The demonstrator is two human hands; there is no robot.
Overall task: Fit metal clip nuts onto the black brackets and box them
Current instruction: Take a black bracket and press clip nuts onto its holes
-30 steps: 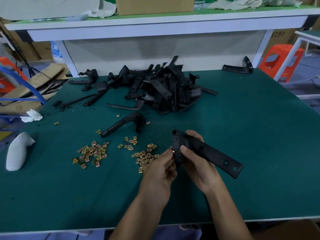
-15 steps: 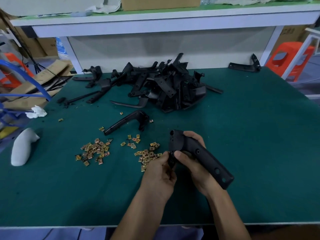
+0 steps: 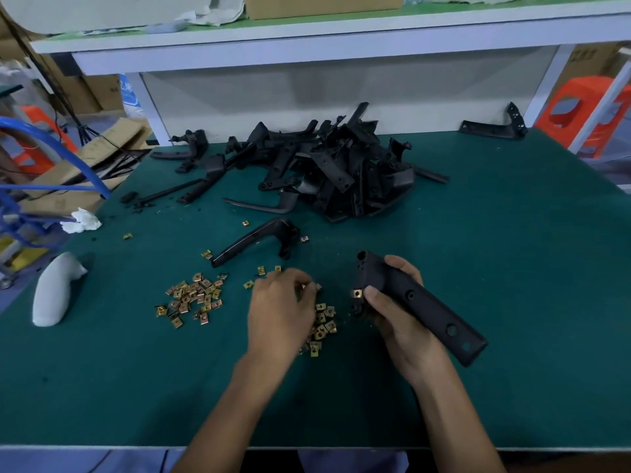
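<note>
Cardboard box point(image 3: 324, 5) beyond bracket point(image 3: 428, 307), contents hidden; on green mat point(image 3: 512, 268) right hand point(image 3: 399, 322) clamps bracket, left hand point(image 3: 280, 312) over nuts point(image 3: 322, 322), grip unclear.

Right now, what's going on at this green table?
A person is fitting clip nuts to brackets. The right hand grips a black bracket above the green table, and one brass-coloured clip nut sits on the bracket's end. The left hand reaches into the nearer pile of clip nuts. The blur hides whether it holds one. A second pile of clip nuts lies further left, and a heap of brackets waits at the back.
</note>
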